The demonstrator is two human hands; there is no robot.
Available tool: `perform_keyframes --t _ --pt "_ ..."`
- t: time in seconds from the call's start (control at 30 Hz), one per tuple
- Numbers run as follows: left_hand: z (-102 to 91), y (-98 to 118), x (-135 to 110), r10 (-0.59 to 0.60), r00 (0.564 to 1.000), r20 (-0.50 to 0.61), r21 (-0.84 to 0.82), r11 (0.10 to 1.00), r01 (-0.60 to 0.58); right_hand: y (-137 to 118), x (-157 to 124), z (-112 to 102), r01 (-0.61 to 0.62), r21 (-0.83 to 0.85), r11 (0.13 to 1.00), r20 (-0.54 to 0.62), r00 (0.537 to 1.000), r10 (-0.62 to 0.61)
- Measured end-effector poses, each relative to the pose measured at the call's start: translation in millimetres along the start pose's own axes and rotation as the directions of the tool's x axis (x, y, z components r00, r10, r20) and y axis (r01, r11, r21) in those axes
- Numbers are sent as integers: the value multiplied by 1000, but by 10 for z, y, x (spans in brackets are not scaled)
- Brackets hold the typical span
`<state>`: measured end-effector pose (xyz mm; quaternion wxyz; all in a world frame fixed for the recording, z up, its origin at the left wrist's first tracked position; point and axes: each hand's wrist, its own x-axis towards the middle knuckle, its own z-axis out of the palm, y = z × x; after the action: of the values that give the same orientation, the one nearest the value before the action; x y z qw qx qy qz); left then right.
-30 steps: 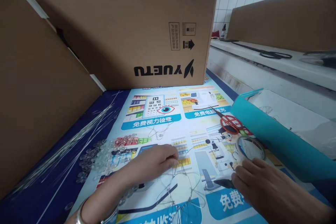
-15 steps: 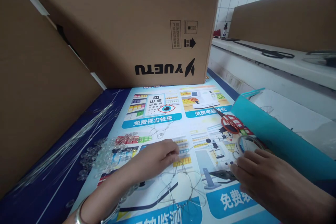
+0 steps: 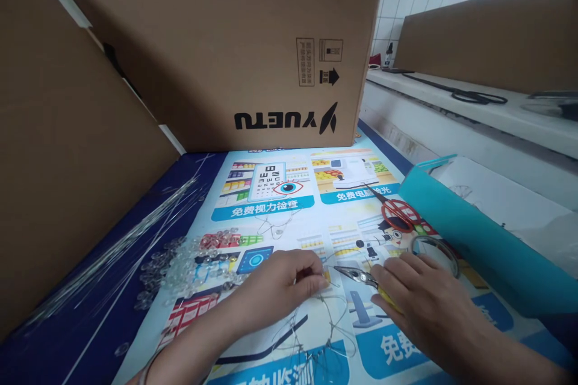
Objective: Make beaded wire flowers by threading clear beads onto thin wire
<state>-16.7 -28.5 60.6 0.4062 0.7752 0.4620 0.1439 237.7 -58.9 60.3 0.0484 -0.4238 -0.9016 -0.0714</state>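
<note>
Toward the surface's point(image 3: 45, 355) near edge lies the wire frame point(image 3: 332, 329); the left hand point(image 3: 291, 281) pinches its wire, and a loose pinch could let it slip. The right hand point(image 3: 419, 296) grips pliers point(image 3: 361, 275); misaimed tips might nip the left hand. Toward the left edge, a careless sweep could scatter the beads point(image 3: 185, 267).

L grip point(image 3: 291, 281) & R grip point(image 3: 418, 298) both bare. L forearm point(image 3: 203, 337) & R forearm point(image 3: 492, 346) also bare, as far as vis. Thin curved bangle point(image 3: 145, 375) on L forearm, silvery, partly cut off at btm edge; fine detail unclear.
</note>
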Motion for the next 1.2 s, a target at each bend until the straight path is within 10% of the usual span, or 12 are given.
perform_keyframes --t 0.57,1.2 --pt "37 -60 43 -75 995 -62 -64 995 71 -6 -15 -42 -1 248 969 -100 995 27" --pt "-73 -69 26 9 1000 -11 12 1000 -8 -10 231 -55 -48 284 958 114 993 16"
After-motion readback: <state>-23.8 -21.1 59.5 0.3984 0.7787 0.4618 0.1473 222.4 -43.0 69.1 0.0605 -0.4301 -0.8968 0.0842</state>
